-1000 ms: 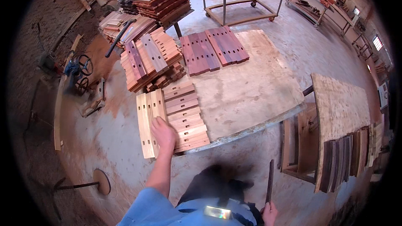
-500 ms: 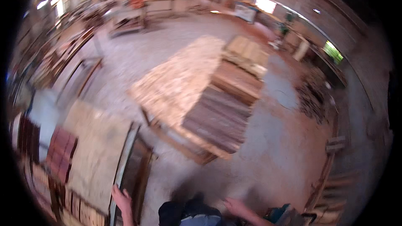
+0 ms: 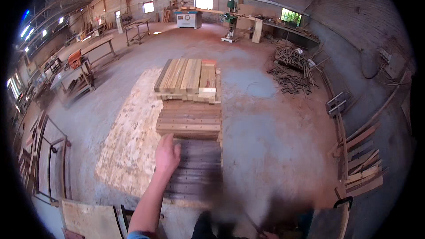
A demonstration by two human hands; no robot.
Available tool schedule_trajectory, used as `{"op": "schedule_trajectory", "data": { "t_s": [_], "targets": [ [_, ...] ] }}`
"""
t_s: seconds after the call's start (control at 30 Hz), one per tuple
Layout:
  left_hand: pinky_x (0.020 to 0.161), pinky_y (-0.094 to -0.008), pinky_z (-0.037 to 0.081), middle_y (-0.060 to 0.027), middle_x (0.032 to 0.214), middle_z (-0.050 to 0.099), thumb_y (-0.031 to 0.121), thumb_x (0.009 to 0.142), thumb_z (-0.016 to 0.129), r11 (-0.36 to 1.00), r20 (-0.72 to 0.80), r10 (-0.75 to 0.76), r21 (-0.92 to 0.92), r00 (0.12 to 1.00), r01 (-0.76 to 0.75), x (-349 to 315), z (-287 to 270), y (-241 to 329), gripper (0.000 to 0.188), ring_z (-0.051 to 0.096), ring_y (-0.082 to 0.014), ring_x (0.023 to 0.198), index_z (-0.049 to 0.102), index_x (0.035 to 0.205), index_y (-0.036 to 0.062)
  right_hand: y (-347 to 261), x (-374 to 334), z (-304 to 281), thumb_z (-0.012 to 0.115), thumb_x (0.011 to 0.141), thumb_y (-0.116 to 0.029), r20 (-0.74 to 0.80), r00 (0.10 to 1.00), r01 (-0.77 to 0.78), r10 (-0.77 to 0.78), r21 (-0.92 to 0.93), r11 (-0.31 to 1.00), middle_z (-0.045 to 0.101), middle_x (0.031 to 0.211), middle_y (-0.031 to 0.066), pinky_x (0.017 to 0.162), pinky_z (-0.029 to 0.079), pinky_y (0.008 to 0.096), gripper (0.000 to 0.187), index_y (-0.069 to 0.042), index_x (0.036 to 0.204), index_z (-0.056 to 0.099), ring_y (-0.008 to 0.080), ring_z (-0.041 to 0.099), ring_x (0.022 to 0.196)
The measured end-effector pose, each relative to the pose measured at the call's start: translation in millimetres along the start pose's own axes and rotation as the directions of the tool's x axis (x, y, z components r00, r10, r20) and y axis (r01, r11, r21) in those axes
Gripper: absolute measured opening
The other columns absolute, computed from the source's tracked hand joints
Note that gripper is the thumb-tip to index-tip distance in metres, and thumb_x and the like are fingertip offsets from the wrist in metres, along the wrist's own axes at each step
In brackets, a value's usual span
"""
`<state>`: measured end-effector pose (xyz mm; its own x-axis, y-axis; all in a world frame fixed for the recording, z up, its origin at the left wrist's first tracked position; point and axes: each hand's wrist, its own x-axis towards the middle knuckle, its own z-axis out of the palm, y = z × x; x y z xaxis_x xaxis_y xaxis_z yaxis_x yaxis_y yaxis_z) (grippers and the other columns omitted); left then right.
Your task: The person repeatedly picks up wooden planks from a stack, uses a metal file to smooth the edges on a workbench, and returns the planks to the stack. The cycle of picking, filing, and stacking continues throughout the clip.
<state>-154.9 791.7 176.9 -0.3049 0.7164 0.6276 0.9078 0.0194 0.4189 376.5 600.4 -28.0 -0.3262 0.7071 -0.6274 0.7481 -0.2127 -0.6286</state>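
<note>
My left hand (image 3: 167,156) reaches forward over the near stack of dark brown boards (image 3: 195,168), beside its left edge. Its fingers point away and the thumb stands apart, with nothing seen in them; whether it touches the wood is unclear. At the bottom edge only a sliver of my right hand (image 3: 269,235) shows, next to a thin dark strip (image 3: 253,225); its fingers are hidden. Behind the dark boards lie reddish-brown drilled boards (image 3: 189,119), then a higher pile of pale yellowish boards (image 3: 181,76). A large mottled wooden sheet (image 3: 128,135) lies under the stacks.
A bench with a pale plywood top (image 3: 90,219) stands near left, a metal frame rack (image 3: 52,150) beyond. Scrap sticks (image 3: 292,73) are heaped at right, with planks (image 3: 363,175) nearer. A green drill press (image 3: 230,17) and a white-and-blue machine (image 3: 189,19) stand far back.
My view has swung, bringing the stacks straight ahead. My left hand has gone from the plywood-topped bench to above the dark boards. My right hand has dropped mostly out of view.
</note>
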Motion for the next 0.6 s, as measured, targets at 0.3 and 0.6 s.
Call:
{"op": "schedule_trajectory", "data": {
  "t_s": [0.3, 0.6],
  "targets": [
    [0.102, -0.0415, 0.037, -0.0182, 0.130, 0.048, 0.011, 0.080, 0.058, 0.879, 0.164, 0.263, 0.365, 0.951, -0.306, 202.8, 168.0, -35.8, 0.050, 0.044, -0.0333, 0.123, 0.046, 0.128, 0.0010, -34.6, -16.7, 44.1, 0.042, 0.098, -0.037, -0.466, 0.883, -0.149, 0.059, -0.160, 0.976, 0.058, 0.120, 0.0214, 0.087, 0.046, 0.0457, 0.045, -0.008, 0.132, 0.050, 0.0386, 0.055, 0.110],
    [0.096, -0.0394, 0.042, -0.0179, 0.124, 0.053, 0.012, 0.086, 0.048, 0.806, 0.330, 0.234, 0.460, 0.914, -0.373, 213.0, 191.8, -32.0, 0.041, 0.049, -0.0303, 0.119, 0.046, 0.125, -0.0008, -82.4, -16.4, 42.4, 0.043, 0.098, -0.036, -0.319, 0.882, -0.299, 0.347, 0.191, 0.935, 0.058, 0.122, 0.0203, 0.090, 0.045, 0.0439, 0.045, -0.008, 0.131, 0.050, 0.0378, 0.053, 0.114]
  ]
}}
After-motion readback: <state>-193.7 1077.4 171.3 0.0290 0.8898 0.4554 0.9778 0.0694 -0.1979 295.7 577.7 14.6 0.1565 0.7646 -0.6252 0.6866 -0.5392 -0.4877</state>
